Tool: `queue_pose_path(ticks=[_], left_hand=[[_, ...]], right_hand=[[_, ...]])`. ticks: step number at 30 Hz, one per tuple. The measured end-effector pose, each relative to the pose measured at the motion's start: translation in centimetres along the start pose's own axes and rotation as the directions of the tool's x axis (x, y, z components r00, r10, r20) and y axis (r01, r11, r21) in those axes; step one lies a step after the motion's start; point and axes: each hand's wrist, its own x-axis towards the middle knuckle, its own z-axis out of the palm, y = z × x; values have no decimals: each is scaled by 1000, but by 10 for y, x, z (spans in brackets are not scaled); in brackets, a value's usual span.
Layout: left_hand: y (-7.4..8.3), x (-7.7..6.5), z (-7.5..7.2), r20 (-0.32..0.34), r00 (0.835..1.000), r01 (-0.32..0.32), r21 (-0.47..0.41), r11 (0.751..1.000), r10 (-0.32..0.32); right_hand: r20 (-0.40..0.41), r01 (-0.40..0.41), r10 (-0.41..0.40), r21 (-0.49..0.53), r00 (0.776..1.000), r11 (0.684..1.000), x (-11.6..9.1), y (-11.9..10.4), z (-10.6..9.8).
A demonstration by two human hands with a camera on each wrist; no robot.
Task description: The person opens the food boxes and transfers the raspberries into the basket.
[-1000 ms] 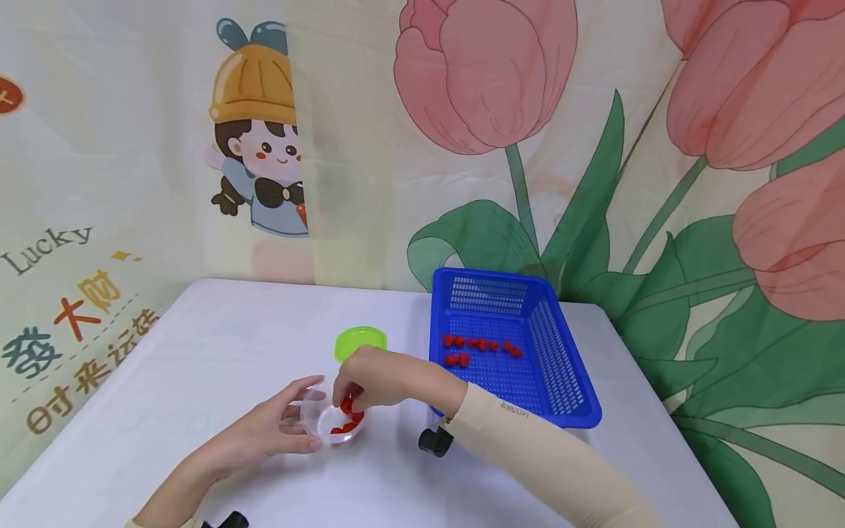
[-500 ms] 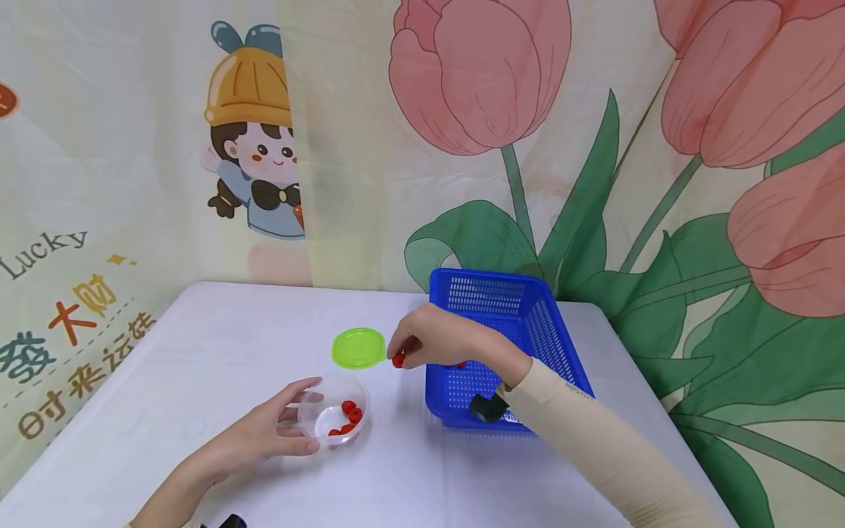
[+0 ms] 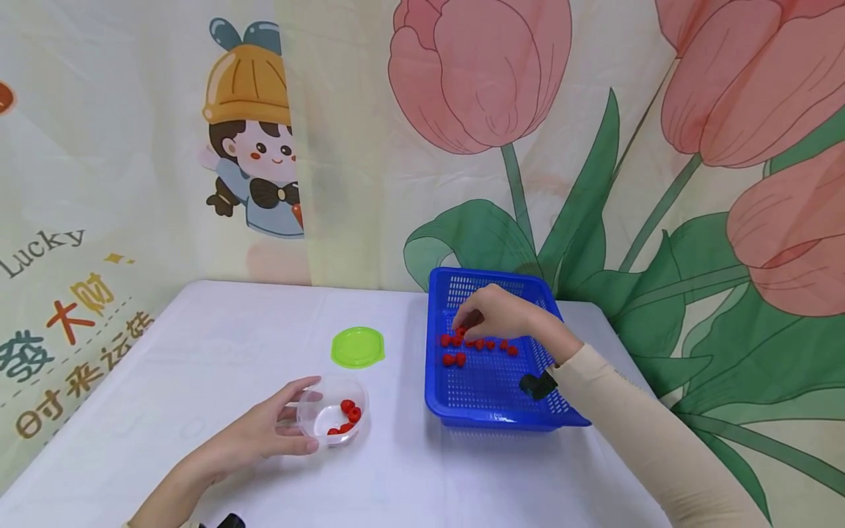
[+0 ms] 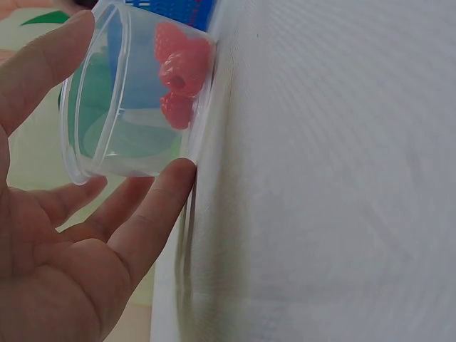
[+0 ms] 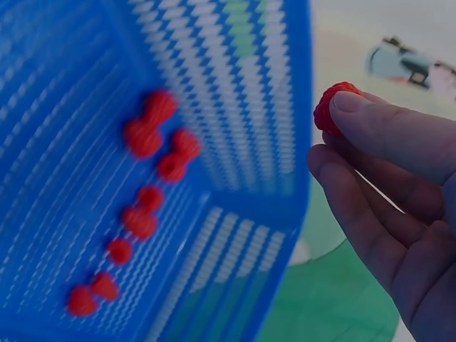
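Note:
In the head view my left hand (image 3: pixel 273 425) holds the side of a clear round plastic tub (image 3: pixel 323 418), thumb on one side and fingers on the other. The tub stands upright on the table with several red raspberries (image 4: pixel 184 71) in its bottom. My right hand (image 3: pixel 498 314) is over a blue slotted plastic basket (image 3: pixel 428 381). Between thumb and fingertips it pinches one raspberry (image 5: pixel 329 114), hollow-ended ones like it lying below. Several more raspberries (image 5: pixel 139 222) lie in loose rows on the basket floor.
A bright green lid (image 3: pixel 357 347) lies flat behind the tub, left of the basket. White cloth (image 3: pixel 218 352) covers the table. A printed curtain with tulips (image 3: pixel 488 73) hangs behind it. A black wrist camera (image 3: pixel 538 385) overhangs the basket's right side.
My right hand has moved from the tub rightward and back to above the basket, a raspberry in its fingers. The left hand and tub have stayed in place.

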Motion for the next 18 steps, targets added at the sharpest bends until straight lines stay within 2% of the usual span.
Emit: queue_pose_path(ticks=[10, 18], left_hand=[[0, -1, 0, 11, 1000, -10, -12, 1000, 10], [1, -2, 0, 15, 1000, -8, -15, 1000, 9]], right_hand=[[28, -80, 80, -12, 996, 997, -1, 46, 12], [68, -135, 132, 45, 989, 990, 3, 63, 29]])
